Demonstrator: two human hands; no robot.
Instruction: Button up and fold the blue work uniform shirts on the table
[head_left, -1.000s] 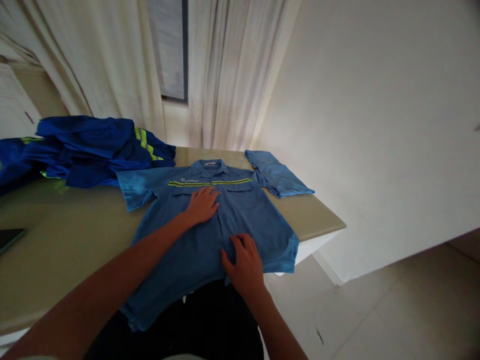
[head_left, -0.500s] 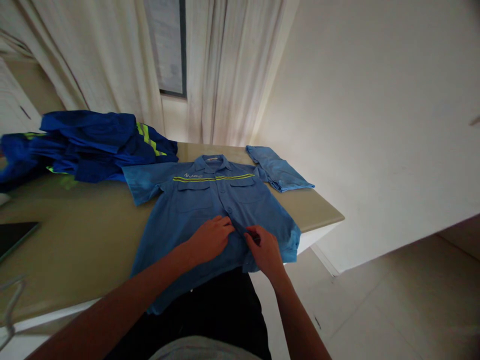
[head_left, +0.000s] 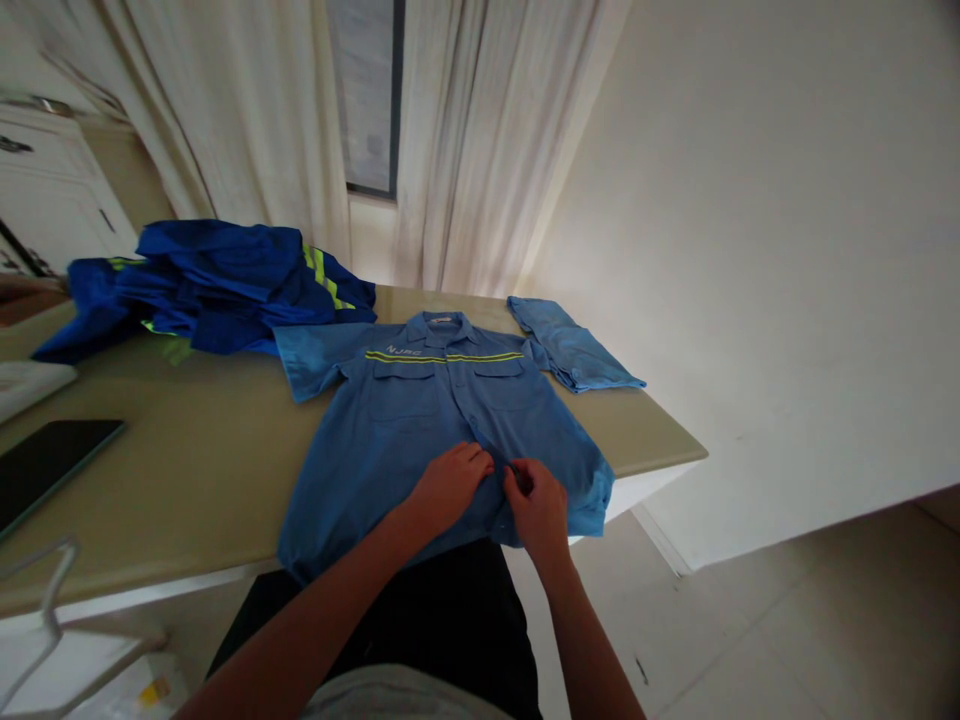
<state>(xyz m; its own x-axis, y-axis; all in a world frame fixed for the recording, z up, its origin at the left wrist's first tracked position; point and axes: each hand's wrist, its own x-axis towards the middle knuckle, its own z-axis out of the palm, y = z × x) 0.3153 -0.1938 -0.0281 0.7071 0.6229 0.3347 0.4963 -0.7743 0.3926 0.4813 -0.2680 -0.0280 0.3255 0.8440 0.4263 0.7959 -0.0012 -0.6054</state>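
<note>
A blue short-sleeved work shirt (head_left: 397,440) lies front up, its collar away from me and its hem hanging over the near table edge. Two yellow lines and white lettering cross its chest. My left hand (head_left: 454,485) is closed on the left side of the shirt's front opening, fingertips at the cloth edge. Just to the right, my right hand (head_left: 538,500) pinches the other edge of the opening, thumb against fingers. The two sets of fingertips almost meet. Any button between them is too small to make out.
Dark blue clothes (head_left: 225,285) with yellow-green bands are heaped at the back left. Folded light blue cloth (head_left: 581,345) lies right of the collar. A dark flat device (head_left: 52,465) and a white object (head_left: 30,385) sit on the table (head_left: 202,480) at left. A wall (head_left: 787,250) rises at right.
The view has turned a little to the left, showing more of the table's left side. Both hands stay at the shirt's front opening, with their fingertips slightly nearer each other.
</note>
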